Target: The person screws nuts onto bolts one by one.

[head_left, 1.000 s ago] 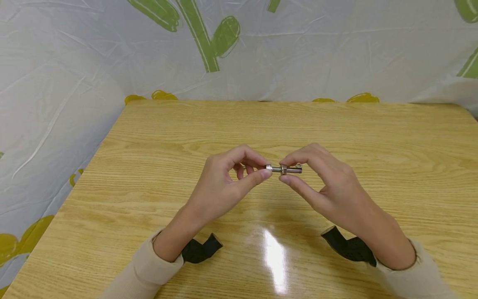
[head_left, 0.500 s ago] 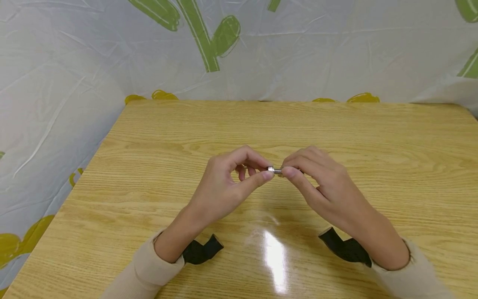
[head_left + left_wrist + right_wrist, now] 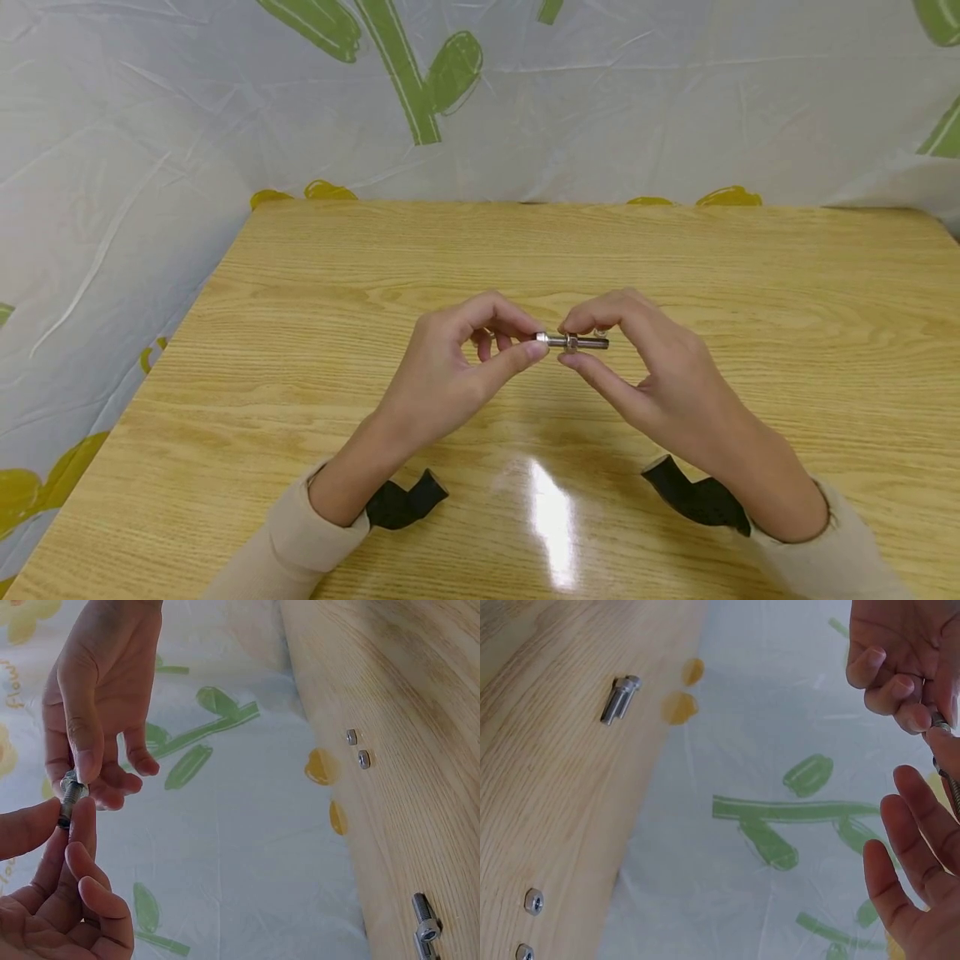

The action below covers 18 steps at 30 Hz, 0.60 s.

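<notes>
In the head view my left hand (image 3: 442, 367) pinches the head of a silver bolt (image 3: 592, 342) between thumb and index finger. The bolt lies roughly level above the table, its threaded end pointing right. A hex nut (image 3: 572, 342) sits partway along the thread. My right hand (image 3: 667, 375) pinches this nut, thumb below it and index finger above, while the thread's end sticks out past it. From the left wrist view, the bolt (image 3: 73, 793) shows between both hands' fingertips. At the right wrist view's edge it is partly hidden by fingers.
Two loose nuts lie on the wooden table (image 3: 480, 250), one of them a hex nut (image 3: 534, 901) in the right wrist view. Two more bolts (image 3: 426, 919) lie together elsewhere on it. A patterned white sheet (image 3: 562, 100) hangs behind the table.
Half a second ago my right thumb and fingers were rolled over the nut, covering it. Now they have parted around it and the nut shows again. My left hand stays nearly still.
</notes>
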### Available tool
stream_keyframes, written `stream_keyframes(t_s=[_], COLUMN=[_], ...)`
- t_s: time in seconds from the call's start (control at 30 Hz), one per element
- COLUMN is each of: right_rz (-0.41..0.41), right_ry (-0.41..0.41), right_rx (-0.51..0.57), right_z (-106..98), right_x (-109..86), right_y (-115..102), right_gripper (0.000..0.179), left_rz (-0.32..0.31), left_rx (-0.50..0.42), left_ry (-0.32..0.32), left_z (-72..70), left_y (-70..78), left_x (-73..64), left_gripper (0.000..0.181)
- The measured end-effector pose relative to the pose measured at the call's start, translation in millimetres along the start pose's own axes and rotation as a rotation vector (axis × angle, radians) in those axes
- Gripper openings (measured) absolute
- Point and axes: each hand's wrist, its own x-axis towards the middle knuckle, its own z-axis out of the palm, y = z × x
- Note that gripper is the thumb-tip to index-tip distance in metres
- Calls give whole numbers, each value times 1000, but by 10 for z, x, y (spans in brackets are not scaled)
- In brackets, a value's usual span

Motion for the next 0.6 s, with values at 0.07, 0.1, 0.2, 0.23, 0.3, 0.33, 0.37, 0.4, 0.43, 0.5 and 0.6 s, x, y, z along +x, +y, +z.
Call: stream_keyframes(t_s=[0.07, 0.1, 0.2, 0.23, 0.3, 0.33, 0.37, 0.4, 0.43, 0.5, 0.6], right_rz=[-8, -4, -14, -19, -10, -4, 7, 11, 17, 22, 11], right_ry=[-3, -9, -3, 1, -5, -9, -17, -17, -20, -18, 2], right_rx=[0, -3, -4, -5, 3, 7, 8, 12, 15, 16, 4], right_z=[-26, -40, -39, -35, -40, -43, -53, -57, -63, -68, -65], right_x=[44, 62, 67, 64, 68, 70, 80, 86, 92, 105, 114], right_y=[-78, -114, -122, -117, -122, -125, -140, -148, -156, -170, -175], right_gripper=[29, 27, 25, 24, 24, 23, 22, 20, 18, 18, 26], left_rz=[-1, -2, 2, 4, 10, 14, 16, 17, 16, 14, 11], left_rx=[-3, -4, -8, -9, -10, -12, -14, -15, -17, -21, -26], left_ry=[1, 2, 3, 4, 3, 2, 1, -1, -2, -6, -11], left_z=[-3, -4, -5, -5, -3, -1, 0, 3, 5, 14, 21], left_y=[4, 6, 9, 10, 12, 13, 15, 14, 16, 10, 11], left_x=[-1, -1, -1, -1, 0, 1, 1, 0, 0, -3, -7], left_gripper=[8, 8, 8, 7, 7, 7, 7, 7, 7, 6, 6])
